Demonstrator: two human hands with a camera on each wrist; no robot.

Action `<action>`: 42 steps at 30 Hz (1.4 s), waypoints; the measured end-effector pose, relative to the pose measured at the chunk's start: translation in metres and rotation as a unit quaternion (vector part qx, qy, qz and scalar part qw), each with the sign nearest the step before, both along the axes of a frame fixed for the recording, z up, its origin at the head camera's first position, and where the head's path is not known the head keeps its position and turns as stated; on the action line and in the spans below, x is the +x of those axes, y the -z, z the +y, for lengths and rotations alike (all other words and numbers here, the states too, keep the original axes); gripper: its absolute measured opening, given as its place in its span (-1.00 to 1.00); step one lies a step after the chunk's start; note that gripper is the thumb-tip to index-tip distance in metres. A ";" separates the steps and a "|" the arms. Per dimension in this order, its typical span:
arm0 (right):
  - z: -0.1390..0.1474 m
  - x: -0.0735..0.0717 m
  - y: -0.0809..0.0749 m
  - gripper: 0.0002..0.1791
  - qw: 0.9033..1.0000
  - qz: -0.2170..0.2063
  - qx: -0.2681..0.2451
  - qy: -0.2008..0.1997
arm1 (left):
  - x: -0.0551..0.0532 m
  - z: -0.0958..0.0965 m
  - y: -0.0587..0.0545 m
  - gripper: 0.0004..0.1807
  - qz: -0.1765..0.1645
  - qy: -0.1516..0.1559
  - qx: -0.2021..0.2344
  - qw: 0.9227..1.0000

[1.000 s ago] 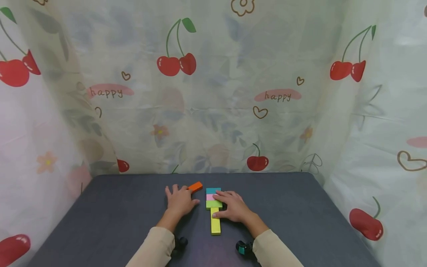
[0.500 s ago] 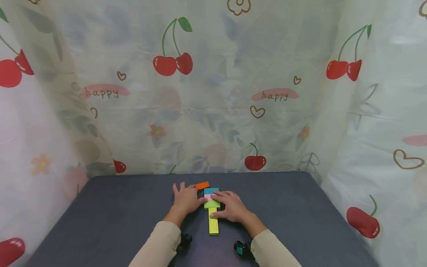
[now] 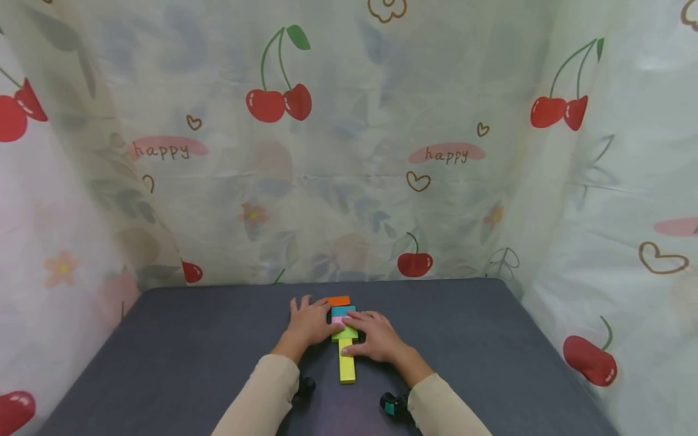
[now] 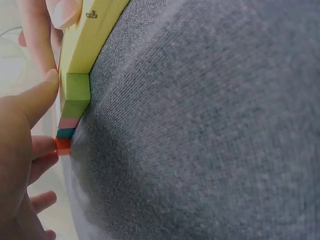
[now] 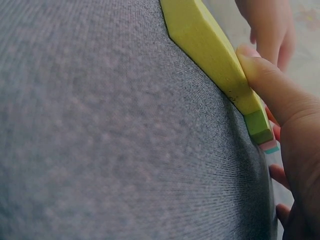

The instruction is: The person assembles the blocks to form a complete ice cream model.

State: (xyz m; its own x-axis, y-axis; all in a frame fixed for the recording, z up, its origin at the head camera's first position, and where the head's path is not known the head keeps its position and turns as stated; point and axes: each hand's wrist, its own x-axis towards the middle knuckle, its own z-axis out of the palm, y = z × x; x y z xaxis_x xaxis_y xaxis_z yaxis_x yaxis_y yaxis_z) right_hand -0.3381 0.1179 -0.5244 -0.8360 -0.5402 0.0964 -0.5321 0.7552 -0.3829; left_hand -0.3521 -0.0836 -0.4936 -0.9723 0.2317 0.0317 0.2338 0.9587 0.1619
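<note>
Flat blocks make a column on the dark table: the orange block (image 3: 339,300) at the far end, then a blue block (image 3: 342,311), a pink block (image 3: 336,320) and a green block (image 3: 350,334). A long yellow block (image 3: 346,366) points toward me below them. My left hand (image 3: 309,323) touches the orange block (image 4: 63,146) with its index and middle fingers, while its thumb rests at the green block (image 4: 78,90). My right hand (image 3: 378,339) lies over the column from the right, thumb on the yellow block (image 5: 215,55), fingers reaching over the pink one.
Dark fabric covers the table (image 3: 447,339). A curtain (image 3: 349,151) printed with cherries surrounds it at the back and sides. Small black devices (image 3: 391,404) are worn at both wrists.
My left hand has slid the orange block to the right and turned it from slanted to nearly straight, against the blue block's far side. The right hand stays in place.
</note>
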 end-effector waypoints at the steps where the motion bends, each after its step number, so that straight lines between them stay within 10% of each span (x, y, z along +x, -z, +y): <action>1: 0.000 0.000 0.000 -0.11 1.000 0.000 -0.002 -0.001 | 0.000 0.000 0.000 -0.22 0.000 0.004 0.000 1.000; 31: -0.001 0.000 -0.002 -0.12 1.000 -0.005 0.006 0.001 | -0.004 0.002 0.004 -0.23 -0.004 0.028 -0.021 0.999; 42: 0.004 0.001 -0.006 -0.31 0.997 0.029 -0.074 0.010 | -0.001 -0.008 0.011 -0.27 0.043 0.049 0.014 0.998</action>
State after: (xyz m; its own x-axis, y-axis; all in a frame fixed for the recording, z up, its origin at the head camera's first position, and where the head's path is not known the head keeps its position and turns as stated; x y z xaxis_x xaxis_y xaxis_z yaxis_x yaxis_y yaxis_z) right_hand -0.3369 0.1220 -0.5188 -0.8370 -0.5002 0.2216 -0.5421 0.7034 -0.4597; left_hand -0.3534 -0.0914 -0.5043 -0.9387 0.3229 0.1208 0.3396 0.9262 0.1636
